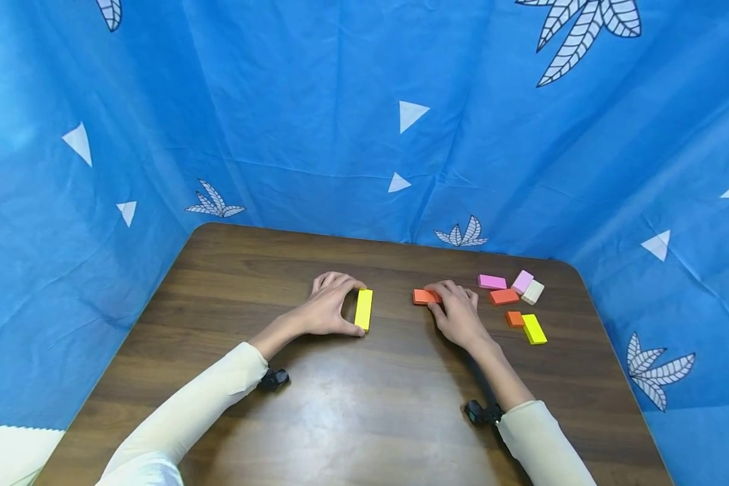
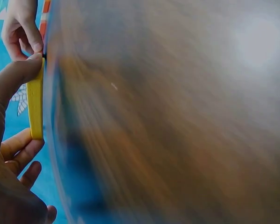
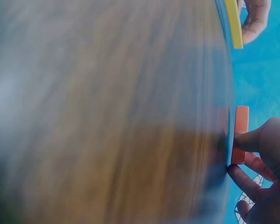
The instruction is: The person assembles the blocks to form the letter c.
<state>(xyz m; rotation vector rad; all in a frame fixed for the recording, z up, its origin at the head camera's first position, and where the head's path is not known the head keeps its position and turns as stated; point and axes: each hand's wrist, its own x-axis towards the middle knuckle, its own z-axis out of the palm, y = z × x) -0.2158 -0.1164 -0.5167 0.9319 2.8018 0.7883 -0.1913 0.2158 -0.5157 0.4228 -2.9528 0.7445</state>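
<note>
Left hand (image 1: 328, 307) fingers clamp yellow block (image 1: 363, 310) by its ends, flat on tabletop (image 1: 352, 405); right hand (image 1: 458, 314) fingers pinch orange block (image 1: 424, 297), steadying it.

Cream sleeves (image 1: 188, 412), black wrist cameras (image 1: 273, 379)

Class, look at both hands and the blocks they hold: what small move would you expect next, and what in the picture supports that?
Probably the right hand slides its orange block left toward the long yellow block, which the left hand grips between thumb and fingers on the table. Both blocks are held, a bare gap lies between them, and the other blocks sit apart to the right.
</note>
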